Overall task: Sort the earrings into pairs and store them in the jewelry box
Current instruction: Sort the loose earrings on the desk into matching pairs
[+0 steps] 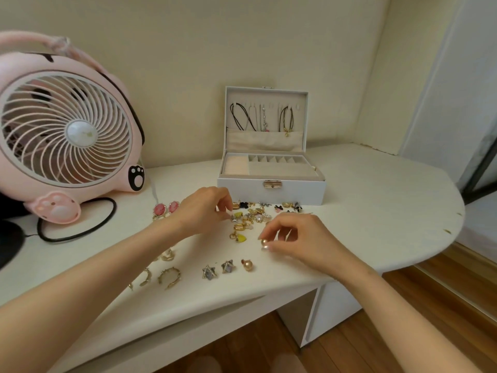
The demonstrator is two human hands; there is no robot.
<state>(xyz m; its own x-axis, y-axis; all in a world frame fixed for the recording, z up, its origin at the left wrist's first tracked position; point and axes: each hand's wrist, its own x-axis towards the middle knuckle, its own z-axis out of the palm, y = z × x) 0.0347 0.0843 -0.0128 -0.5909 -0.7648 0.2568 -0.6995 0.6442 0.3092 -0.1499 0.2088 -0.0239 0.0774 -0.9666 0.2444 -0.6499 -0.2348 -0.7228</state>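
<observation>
A white jewelry box (271, 188) stands open at the back of the desk, necklaces hanging in its lid. In front of it lies a loose heap of mixed earrings (258, 214). My left hand (204, 211) reaches into the heap's left edge, its fingertips on a small silver star earring (234, 218). My right hand (298, 238) pinches a small gold ball earring (264, 242) just above the desk. Sorted pairs lie nearer me: pink oval earrings (165, 209), gold open hoops (161, 277), grey star studs (218, 269), plus a single gold ball earring (247, 265).
A pink cat-shaped desk fan (67, 135) fills the left side, its black cable (88, 227) looping over the white desk (376, 200). The desk's curved edge runs close on the right and front, with wooden floor (430, 305) below.
</observation>
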